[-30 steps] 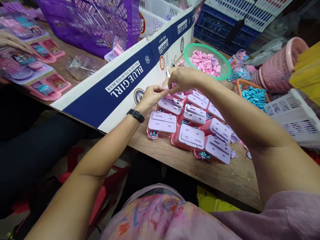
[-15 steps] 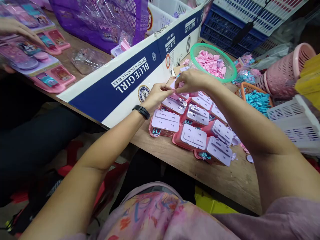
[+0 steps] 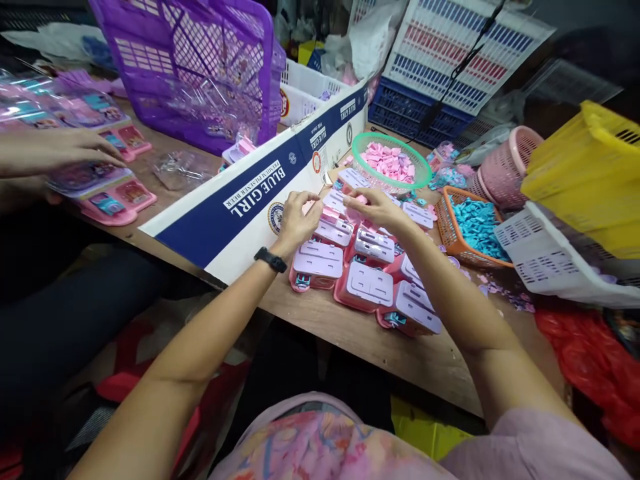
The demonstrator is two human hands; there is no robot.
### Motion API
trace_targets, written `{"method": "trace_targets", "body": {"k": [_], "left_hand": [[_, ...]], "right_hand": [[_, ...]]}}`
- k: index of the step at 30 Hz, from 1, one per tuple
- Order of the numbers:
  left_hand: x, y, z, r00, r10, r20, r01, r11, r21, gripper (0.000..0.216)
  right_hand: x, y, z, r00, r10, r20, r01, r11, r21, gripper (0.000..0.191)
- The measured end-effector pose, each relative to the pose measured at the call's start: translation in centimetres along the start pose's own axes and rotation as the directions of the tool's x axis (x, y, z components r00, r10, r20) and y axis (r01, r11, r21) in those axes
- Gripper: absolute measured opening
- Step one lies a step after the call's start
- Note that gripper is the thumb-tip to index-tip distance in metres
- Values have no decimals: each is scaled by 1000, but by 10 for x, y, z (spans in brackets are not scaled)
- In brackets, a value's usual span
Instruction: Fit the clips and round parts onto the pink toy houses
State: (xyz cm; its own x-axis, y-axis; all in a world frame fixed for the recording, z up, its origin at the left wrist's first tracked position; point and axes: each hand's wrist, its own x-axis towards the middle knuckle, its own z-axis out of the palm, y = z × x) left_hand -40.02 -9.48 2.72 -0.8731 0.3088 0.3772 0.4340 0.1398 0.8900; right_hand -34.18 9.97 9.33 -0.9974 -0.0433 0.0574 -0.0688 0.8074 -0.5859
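Left hand, right hand above lilac-topped boxes, some partly hidden (can't tell either grip)

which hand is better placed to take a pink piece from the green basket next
The right hand, most likely: it appears nearer the green basket of pink pieces. The left hand is farther off, close to the cardboard panel. Whether either hand holds a piece is unclear.

Wooden table, pink-and-lilac toy boxes, green basket, orange basket, purple basket, upright cardboard panel
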Motion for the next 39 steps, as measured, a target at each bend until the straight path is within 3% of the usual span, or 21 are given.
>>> {"method": "trace_targets", "body": {"k": [3,6,12,15,18,21,24,27,30,32,34,37,39], "left_hand": [[-28,16,2,987,72,147,-43,980,-193,21],[-52,29,7,970,-11,243,114,902,-415,35],[-62,43,-2,951,-155,266,284,775,-564,34],[-59,44,-12,897,-317,309,443,663,-604,38],[-56,39,-25,825,-427,371,564,575,-593,35],[-56,34,-36,823,-417,385,566,548,-616,29],[-61,32,-39,865,-328,380,502,562,-658,28],[-68,36,-35,889,-278,365,457,607,-651,35],[-71,39,-32,900,-267,345,430,677,-597,41],[-71,37,-35,912,-257,321,400,732,-551,41],[-69,31,-40,942,-237,238,326,812,-484,35],[-67,17,-45,981,-186,63,196,942,-272,25],[-67,8,-42,987,-156,30,159,975,-154,25]], "right_hand": [[-27,-1,13,1000,28,-1,-27,955,294,59],[-44,-11,28,999,30,-24,-18,916,401,64],[-54,-23,31,998,-46,36,24,878,477,59],[-57,-20,27,999,-31,14,20,874,486,55],[-58,-17,25,1000,-13,-19,20,920,390,55],[-56,-19,29,999,5,51,-26,906,423,52],[-53,-29,41,990,16,138,-97,788,608,46],[-52,-41,54,995,52,84,-97,660,745,40],[-51,-48,58,993,106,46,-101,597,796,37],[-48,-49,54,993,91,73,-114,630,768,36],[-43,-46,47,991,47,127,-121,729,673,35],[-32,-41,36,977,-16,213,-75,906,416,33],[-24,-40,33,966,-53,252,-4,976,217,29]]}}
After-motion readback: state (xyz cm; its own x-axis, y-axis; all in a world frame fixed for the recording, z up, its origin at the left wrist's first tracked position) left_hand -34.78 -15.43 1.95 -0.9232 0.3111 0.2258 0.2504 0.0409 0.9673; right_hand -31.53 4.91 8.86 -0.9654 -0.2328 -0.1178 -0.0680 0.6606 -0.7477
